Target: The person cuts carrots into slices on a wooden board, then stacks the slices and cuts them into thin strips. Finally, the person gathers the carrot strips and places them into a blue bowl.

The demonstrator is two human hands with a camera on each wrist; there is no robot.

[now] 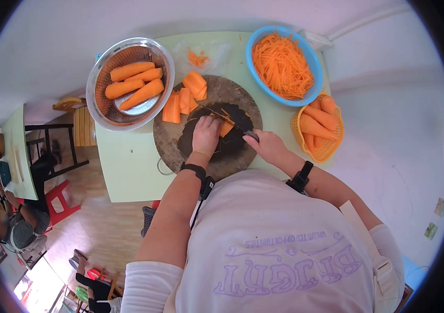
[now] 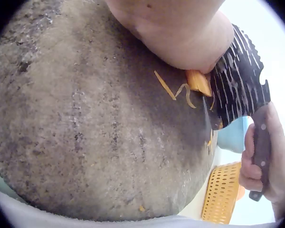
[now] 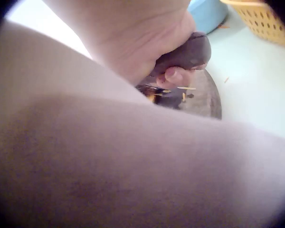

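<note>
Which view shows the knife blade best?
Left wrist: the knife blade fills the frame beside the carrot piece. Head view shows it small and thin; right wrist shows only the handle in the right hand.

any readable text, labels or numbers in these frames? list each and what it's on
"BRIGHT": large purple letters on the person's white shirt, seen upside down from the head camera.
Smaller purple line next to it on the shirt: seems to read "UNLIMITED OPPORTUNITIES", too small to be sure.
Small papers on the wall at right: too small to read.
Knife, cutting board, bowls, baskets: no text visible.
</note>
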